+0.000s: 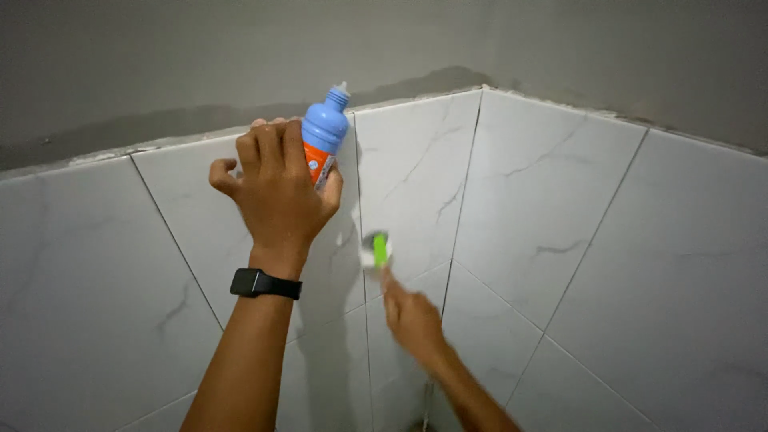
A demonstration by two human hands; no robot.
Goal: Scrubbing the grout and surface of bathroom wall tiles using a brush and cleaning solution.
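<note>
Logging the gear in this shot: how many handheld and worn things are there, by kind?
Bottles: 1, the blue bottle with an orange label, in the left hand.
Brushes: 1, the green and white brush, blurred, held to the tile wall by the right hand.
Wrist bands: 1, the black band.
Total: 3

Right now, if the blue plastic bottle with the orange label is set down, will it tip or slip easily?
The blue plastic bottle with the orange label looks tall and narrow, so it probably tips easily. Its smooth plastic may be slippery, though the left hand wraps it fully. It seems light, held one-handed.
</note>
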